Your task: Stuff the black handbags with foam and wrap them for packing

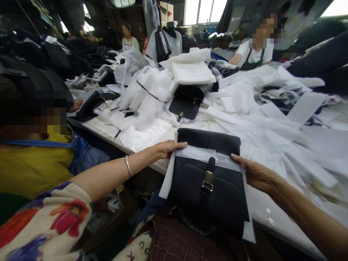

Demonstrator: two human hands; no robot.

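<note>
A black handbag with a gold buckle on its front strap is held at the table's near edge, tilted toward me. White foam sheet shows behind it along both sides. A clear plastic strip lies across the bag's front, above the buckle. My left hand grips the bag's left edge, its thumb on top near the strip. At the opposite edge, my right hand holds on with its thumb on the front. The fingers of both hands are partly hidden behind the bag.
Another black bag, its flap showing, lies beyond under stacked white foam. Loose foam sheets and crumpled plastic wrap cover much of the white table. A person in yellow is close at left; another person works across the table.
</note>
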